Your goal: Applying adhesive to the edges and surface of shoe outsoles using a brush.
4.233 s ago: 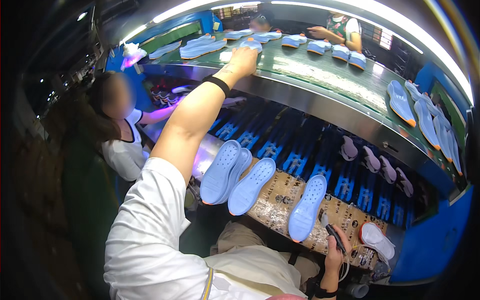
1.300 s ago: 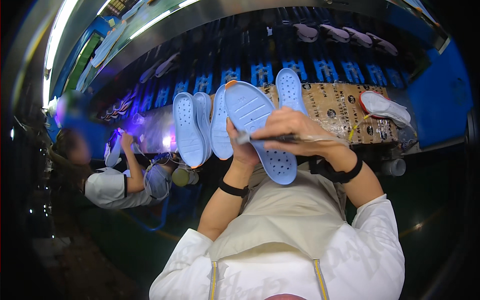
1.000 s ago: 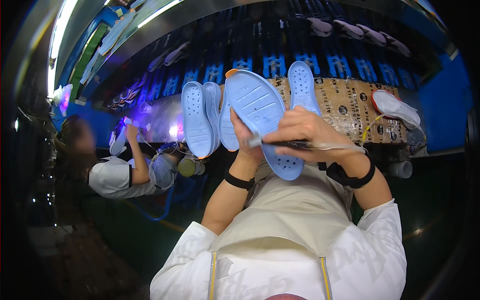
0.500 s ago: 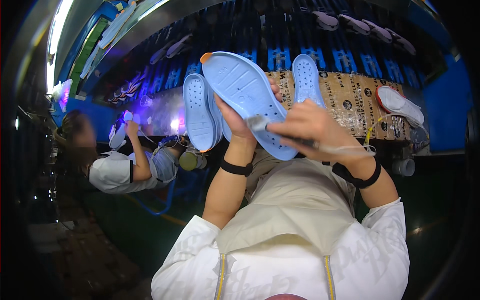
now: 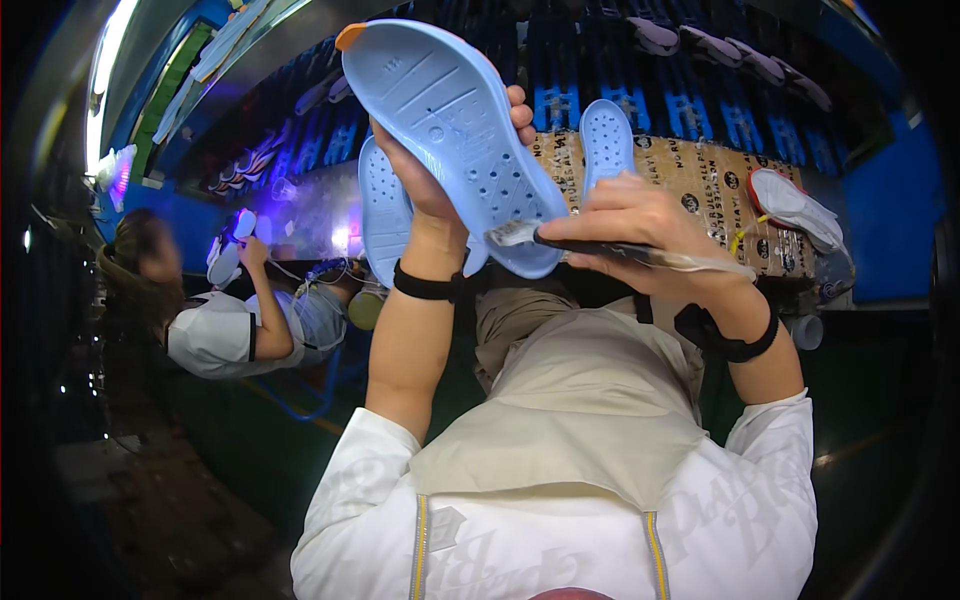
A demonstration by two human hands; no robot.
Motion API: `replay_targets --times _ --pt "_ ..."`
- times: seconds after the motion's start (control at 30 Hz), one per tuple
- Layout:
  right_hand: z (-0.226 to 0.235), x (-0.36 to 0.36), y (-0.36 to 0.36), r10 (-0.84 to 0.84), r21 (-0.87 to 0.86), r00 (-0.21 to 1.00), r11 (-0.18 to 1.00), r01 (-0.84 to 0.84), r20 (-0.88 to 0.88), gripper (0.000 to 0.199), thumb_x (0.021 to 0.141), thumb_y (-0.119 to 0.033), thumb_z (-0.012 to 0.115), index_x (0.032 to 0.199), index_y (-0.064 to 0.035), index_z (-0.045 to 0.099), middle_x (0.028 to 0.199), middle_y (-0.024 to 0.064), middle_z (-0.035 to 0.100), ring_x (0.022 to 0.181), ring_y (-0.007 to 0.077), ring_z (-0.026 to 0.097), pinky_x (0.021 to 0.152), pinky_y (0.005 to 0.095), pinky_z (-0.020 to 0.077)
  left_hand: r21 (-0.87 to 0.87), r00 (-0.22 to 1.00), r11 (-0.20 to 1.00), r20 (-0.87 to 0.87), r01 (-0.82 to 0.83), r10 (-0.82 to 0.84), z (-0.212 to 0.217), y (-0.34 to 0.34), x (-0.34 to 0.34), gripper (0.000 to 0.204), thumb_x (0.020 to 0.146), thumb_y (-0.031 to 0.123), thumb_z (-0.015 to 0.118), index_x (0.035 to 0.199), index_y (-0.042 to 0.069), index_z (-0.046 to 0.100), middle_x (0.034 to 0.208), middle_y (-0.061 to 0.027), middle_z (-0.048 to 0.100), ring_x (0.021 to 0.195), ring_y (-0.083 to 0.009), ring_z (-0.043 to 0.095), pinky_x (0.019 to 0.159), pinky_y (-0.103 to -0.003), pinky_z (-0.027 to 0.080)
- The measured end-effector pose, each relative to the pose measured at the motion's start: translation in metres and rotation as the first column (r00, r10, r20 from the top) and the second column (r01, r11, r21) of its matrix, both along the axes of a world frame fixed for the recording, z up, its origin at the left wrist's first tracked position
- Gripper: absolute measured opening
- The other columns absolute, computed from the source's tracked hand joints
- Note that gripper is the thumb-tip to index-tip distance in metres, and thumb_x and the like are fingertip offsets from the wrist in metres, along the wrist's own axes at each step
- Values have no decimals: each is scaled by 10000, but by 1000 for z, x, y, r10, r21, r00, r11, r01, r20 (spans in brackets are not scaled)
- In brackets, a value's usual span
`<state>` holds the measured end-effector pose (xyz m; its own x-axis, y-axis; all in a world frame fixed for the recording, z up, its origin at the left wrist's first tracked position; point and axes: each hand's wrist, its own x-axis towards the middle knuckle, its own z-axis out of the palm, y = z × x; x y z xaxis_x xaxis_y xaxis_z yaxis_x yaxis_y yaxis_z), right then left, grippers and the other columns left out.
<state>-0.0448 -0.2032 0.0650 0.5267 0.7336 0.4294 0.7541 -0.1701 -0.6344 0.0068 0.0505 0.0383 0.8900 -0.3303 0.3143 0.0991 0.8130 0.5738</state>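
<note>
A light blue shoe sole [image 5: 440,125] with an orange tip is tilted up in front of me, its recessed, perforated face toward me. My left hand [image 5: 425,185] wraps around it from behind, fingertips showing at its right edge. In my right hand [image 5: 640,225] is a brush with a dark handle [image 5: 590,245]. Its pale bristles [image 5: 512,233] touch the sole near the lower end. Behind my left wrist, more blue soles [image 5: 382,215] are partly hidden. Another blue sole [image 5: 606,140] lies beyond my right hand.
Printed brown cardboard [image 5: 690,200] covers part of the bench. A white shoe upper with red trim [image 5: 795,205] lies at its right end. Blue racks [image 5: 690,110] line the far side, with pale shoe parts above. At left, a co-worker [image 5: 230,325] holds a shoe part.
My left hand has moved the sole up and to the left. The brush has shifted from the sole's middle right toward its lower end.
</note>
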Motion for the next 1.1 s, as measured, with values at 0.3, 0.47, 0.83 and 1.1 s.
replay_targets --times 0.3,0.47,0.83,1.1 --pt "-4 9 5 40 1 997 999 -40 -61 321 851 -146 807 1166 -106 763 914 63 689 867 247 625 816 385 446 282 997 959 65 18 -38 22 -6 23 1213 827 977 275 1460 -34 497 1207 -288 668 984 -350 715 831 -446 605" --pt "11 14 8 221 -67 975 974 -218 34 327 851 -142 805 1173 -107 758 902 55 679 847 251 619 809 382 447 533 983 836 180 -134 43 30 -16 37 926 1012 762 249 1445 -6 536 1241 -229 693 1064 -306 730 907 -411 619" --pt "8 21 11 122 -143 981 985 -100 154 347 818 -139 810 1160 -126 752 884 51 629 887 273 605 862 408 462 850 993 515 106 -112 43 56 -37 28 802 1042 711 362 1409 52 634 1318 -218 658 1170 -230 636 1028 -363 473" --pt "6 24 13 54 -84 961 996 -33 271 383 791 -88 793 1168 -134 750 884 50 629 913 266 605 885 404 454 896 1000 444 3 -12 21 48 -27 41 762 1036 707 397 1511 134 562 1330 -205 658 1188 -209 630 1012 -338 487"
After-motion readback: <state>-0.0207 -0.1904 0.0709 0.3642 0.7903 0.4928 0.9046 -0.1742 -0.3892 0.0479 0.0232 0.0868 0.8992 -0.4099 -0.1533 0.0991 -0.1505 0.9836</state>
